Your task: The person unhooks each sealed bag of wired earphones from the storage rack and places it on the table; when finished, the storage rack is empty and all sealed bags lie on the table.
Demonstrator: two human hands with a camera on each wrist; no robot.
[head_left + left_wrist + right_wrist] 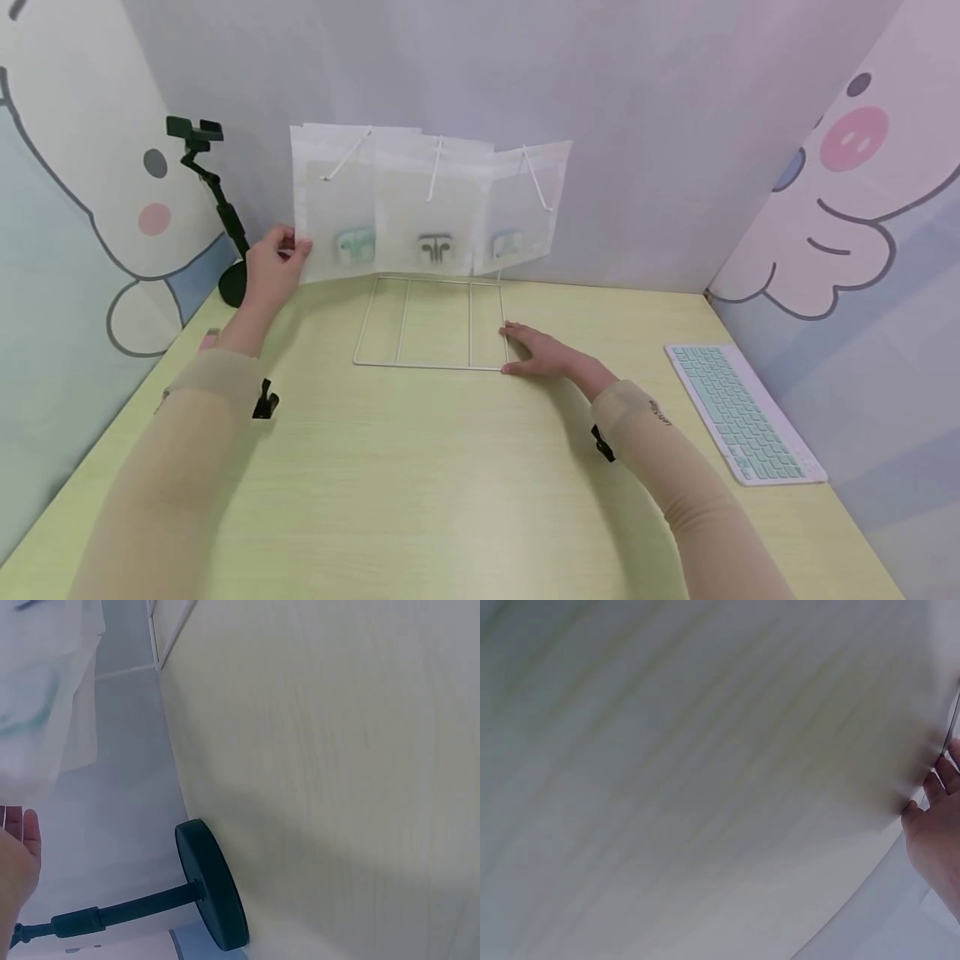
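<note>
Pale table point(450, 483), left hand point(273, 264) in apparent pinch on translucent bag point(318, 221), right hand point(542, 352) wide at wire rack point(471, 323).

2 hands are counted: 1 left hand point(273, 262), 1 right hand point(536, 352). White packet stacks point(461, 187), far side: 3 seen side by side; pkts. per stack can't be counted. Earphone shapes point(435, 247): 3, i.e. 1 per stack. White prongs point(434, 169): 3 seen. Wire rack point(429, 366): 1, w/ 2 inner base bars point(470, 325). Also counted: 1 black stand point(232, 225) far L, 1 keyboard point(742, 417) R, 2 sleeves point(172, 450), 2 black clips point(266, 403), 2 cartoon figs. point(97, 167), i.e. 1 L, 1 R.
</note>
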